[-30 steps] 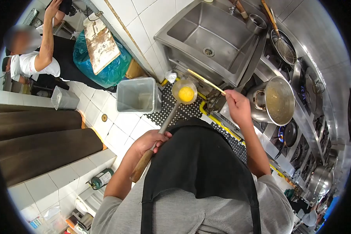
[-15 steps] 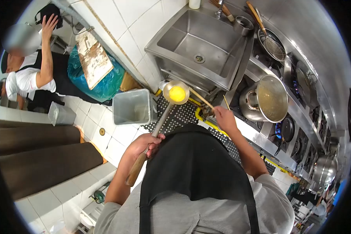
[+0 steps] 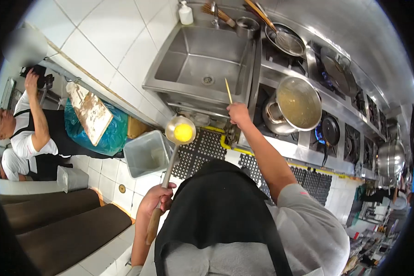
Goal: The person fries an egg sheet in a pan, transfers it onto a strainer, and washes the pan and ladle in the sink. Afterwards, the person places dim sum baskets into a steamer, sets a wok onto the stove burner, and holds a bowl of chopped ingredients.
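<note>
My left hand (image 3: 156, 200) is closed round the handle of a long metal ladle (image 3: 171, 165) with a wooden grip. In the ladle's bowl lies yellow egg (image 3: 183, 132). My right hand (image 3: 238, 113), at the front edge between sink and stove, is closed on a thin wooden stick (image 3: 228, 90) that points up toward the sink (image 3: 170, 71). To the right of that hand stands a large steel pot (image 3: 300, 102) with cloudy liquid inside, on the stove.
A grey plastic bin (image 3: 147, 154) stands left of the ladle. Strainer (image 3: 290, 43), small black pan (image 3: 330, 130) and lit burners are at the right. Two people (image 3: 27, 124) are at the left, near a board (image 3: 91, 112) on a blue-green bag.
The view has turned toward the stove. My right hand has moved away from the ladle with the stick, which no longer reaches beside the bowl. My left hand still holds the ladle.
</note>
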`<state>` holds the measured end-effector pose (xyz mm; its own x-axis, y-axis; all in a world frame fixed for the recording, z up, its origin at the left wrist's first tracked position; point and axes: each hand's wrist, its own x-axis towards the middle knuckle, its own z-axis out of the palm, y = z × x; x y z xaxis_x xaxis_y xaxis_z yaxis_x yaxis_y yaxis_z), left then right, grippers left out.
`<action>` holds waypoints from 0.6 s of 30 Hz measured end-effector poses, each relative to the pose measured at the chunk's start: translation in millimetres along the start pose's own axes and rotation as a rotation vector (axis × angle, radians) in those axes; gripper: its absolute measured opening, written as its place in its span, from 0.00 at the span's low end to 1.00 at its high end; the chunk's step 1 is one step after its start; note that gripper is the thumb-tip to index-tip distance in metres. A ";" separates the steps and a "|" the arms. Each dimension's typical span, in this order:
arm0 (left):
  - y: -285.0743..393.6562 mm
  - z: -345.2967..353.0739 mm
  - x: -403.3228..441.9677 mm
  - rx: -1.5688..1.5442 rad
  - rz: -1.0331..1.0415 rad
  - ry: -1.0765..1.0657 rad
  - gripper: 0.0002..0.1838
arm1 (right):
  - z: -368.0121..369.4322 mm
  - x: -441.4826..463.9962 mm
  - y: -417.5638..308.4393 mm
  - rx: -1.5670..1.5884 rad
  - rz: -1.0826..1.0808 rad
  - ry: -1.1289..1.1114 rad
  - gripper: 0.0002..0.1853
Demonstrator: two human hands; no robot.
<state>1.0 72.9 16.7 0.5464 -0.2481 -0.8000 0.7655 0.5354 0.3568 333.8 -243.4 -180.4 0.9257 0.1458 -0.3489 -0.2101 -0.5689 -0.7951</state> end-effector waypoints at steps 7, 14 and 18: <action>6.1 3.1 7.4 -0.032 -0.031 0.006 0.13 | -12.7 -121.4 35.7 -0.191 0.047 0.324 0.10; 4.7 10.5 15.9 -0.008 -0.032 -0.038 0.13 | -24.4 -183.1 94.6 -0.365 -0.136 0.453 0.09; -0.7 11.8 16.6 0.059 -0.059 -0.025 0.14 | -37.5 -182.0 109.0 -0.386 -0.156 0.501 0.10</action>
<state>13.6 58.8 8.9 0.5071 -0.2985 -0.8086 0.8151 0.4711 0.3372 154.1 -362.3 -185.0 0.9904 -0.0914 0.1039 -0.0193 -0.8348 -0.5502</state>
